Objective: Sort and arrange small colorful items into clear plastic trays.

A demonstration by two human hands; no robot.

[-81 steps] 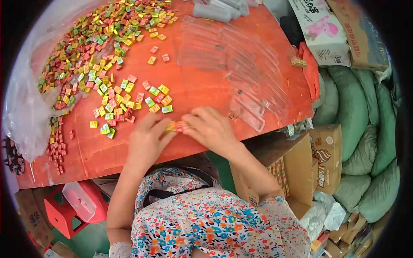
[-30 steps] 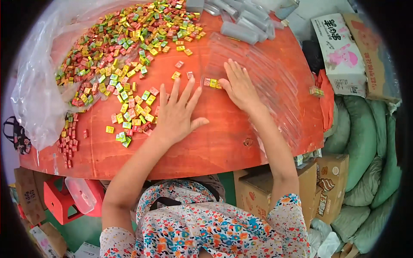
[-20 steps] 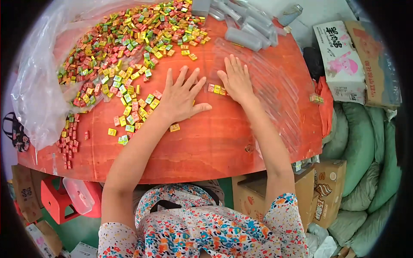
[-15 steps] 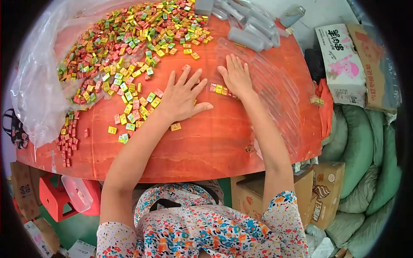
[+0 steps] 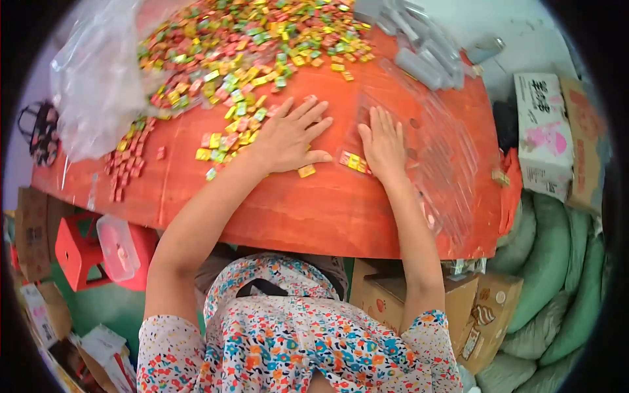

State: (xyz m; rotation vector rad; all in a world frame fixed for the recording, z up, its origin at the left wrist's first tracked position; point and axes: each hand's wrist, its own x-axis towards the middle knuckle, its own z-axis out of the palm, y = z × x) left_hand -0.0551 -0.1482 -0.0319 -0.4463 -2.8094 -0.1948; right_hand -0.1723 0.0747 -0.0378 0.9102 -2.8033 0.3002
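My left hand lies flat, palm down and fingers spread, at the right edge of a scatter of small block-shaped packets in red, yellow and green wrappers. One yellow packet sits just under its thumb. My right hand rests with fingers stretched out over clear plastic trays. Beside its wrist is a short row of packets, red and yellow, which seems to lie in a clear tray; the hand hides its right end. Neither hand grips anything that I can see. What is under the palms is hidden.
A large heap of the same packets covers the far side of the red table. A clear plastic bag hangs over the left edge. Clear plastic containers lie at the far right. Cartons and green sacks stand at right.
The whole view has shifted and turned a little, so the table and heap appear further right. Both hands stay flat near the same packets, with only slight movement of the fingers.
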